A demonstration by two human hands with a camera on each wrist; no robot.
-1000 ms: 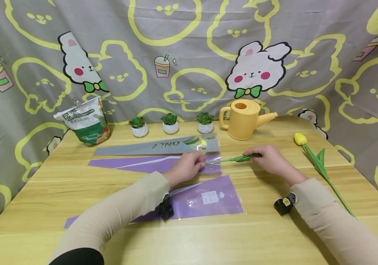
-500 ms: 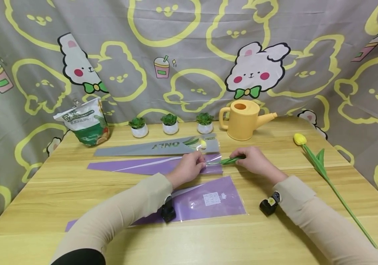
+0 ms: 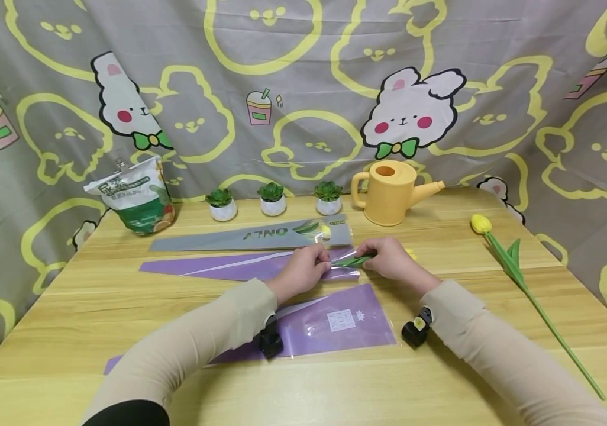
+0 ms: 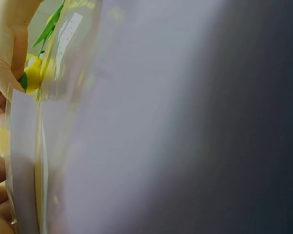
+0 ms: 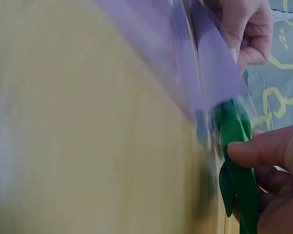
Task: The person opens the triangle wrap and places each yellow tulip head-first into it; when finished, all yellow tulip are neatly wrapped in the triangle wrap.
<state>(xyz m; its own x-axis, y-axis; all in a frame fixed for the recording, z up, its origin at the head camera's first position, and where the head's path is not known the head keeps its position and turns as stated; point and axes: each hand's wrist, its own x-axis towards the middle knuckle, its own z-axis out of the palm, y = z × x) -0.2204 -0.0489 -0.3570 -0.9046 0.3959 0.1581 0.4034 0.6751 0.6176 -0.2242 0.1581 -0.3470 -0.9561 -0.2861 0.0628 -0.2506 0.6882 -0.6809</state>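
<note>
My left hand [image 3: 303, 265] pinches the open end of a purple flower sleeve [image 3: 218, 265] with a clear front. From the right, my right hand [image 3: 393, 260] grips a tulip by its green leaves [image 5: 238, 180]. The leaf tips and stem reach into the sleeve's mouth; the stem's far end is hidden behind my left hand. A bit of the yellow bloom [image 3: 412, 254] shows beyond my right hand. In the left wrist view the bloom [image 4: 33, 77] appears beside the clear film, while the blurred sleeve covers most of that view.
A second purple sleeve [image 3: 335, 325] lies nearer me, partly under my left forearm. Behind is a grey sleeve [image 3: 202, 240] holding a tulip. Another yellow tulip [image 3: 513, 269] lies at right. Along the back stand a bag [image 3: 141, 198], several potted succulents [image 3: 273, 201] and a yellow watering can [image 3: 388, 198].
My right hand has moved left towards my left hand, sliding the tulip further into the sleeve, its leaves now at the mouth. My left hand has stayed nearly in place.
</note>
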